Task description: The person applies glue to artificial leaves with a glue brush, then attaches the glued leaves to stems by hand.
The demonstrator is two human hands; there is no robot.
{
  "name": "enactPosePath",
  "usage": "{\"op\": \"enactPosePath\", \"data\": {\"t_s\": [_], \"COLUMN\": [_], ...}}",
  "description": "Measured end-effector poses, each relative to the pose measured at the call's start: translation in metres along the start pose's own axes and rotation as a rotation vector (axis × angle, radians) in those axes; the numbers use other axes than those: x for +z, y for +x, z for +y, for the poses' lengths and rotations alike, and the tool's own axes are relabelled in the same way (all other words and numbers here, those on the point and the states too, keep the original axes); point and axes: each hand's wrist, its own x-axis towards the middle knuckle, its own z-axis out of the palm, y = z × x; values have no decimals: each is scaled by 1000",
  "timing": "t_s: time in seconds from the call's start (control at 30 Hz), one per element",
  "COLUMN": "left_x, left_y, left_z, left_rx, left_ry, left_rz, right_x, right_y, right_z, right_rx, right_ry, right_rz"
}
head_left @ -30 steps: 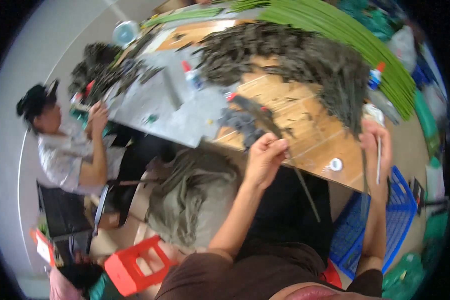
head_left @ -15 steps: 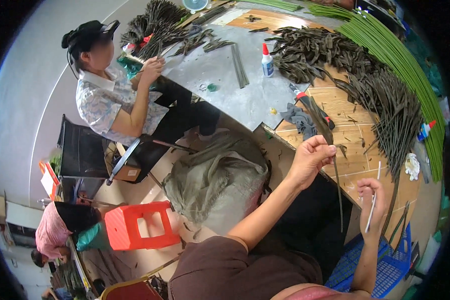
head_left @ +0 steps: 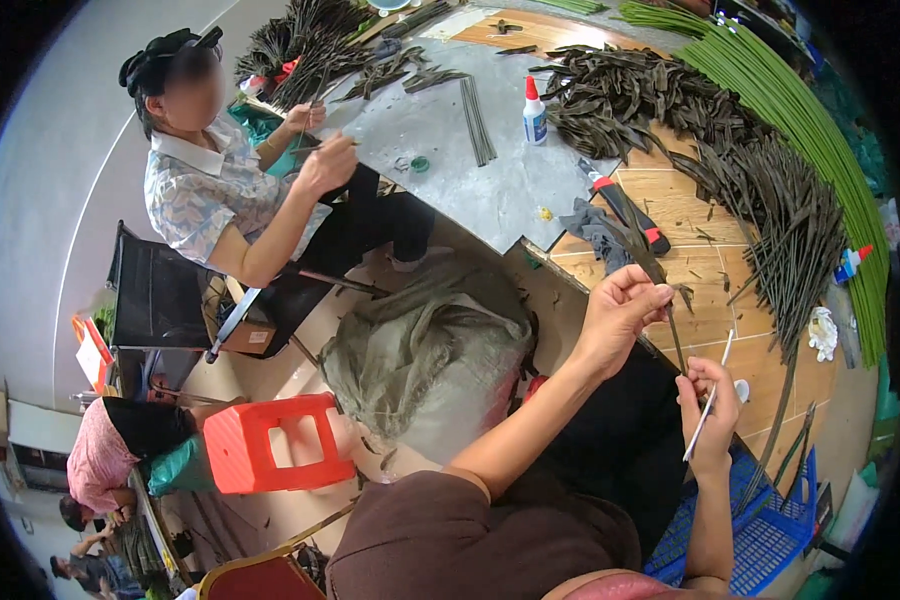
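Observation:
My left hand pinches a dark brown leaf where it meets its thin stem. The leaf points up and away over the table. Lower down, the fingers of my right hand are closed at the stem's lower part. A thin white stick lies across that same hand, held between its fingers. A small white round cap-like piece shows just beside the right hand. Beyond the leaf lie a red and black tool and a crumpled grey cloth.
Dark leaves and stems are heaped along the table, with green stalks behind. Glue bottles stand there. A co-worker sits at the far left. A red stool, grey-green sack and blue basket stand below.
My right hand has moved left and up to the stem, carrying the white stick, now tilted differently. My left hand has barely moved. The co-worker's hands have come apart.

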Motion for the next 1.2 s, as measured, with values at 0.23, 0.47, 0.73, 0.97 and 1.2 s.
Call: {"op": "enactPosePath", "data": {"t_s": [0.23,0.47,0.73,0.97,1.2], "left_x": [6,22,44,70,80], "left_y": [-10,-9,-15,-25,-27], "left_z": [-7,-24,-55,-75,-84], "left_rx": [35,-9,-100,-179,-223], "left_ry": [53,163,246,280,306], "left_rz": [5,-7,-78,-115,-148], "right_x": [-2,-8,-34,-57,-71], "right_y": [-15,-26,-42,-52,-60], "right_z": [-3,4,10,18,17], "right_rx": [-14,2,-1,-64,-87], "right_ry": [-70,-59,-62,10,-15], "right_rz": [2,137,276,343,441]}}
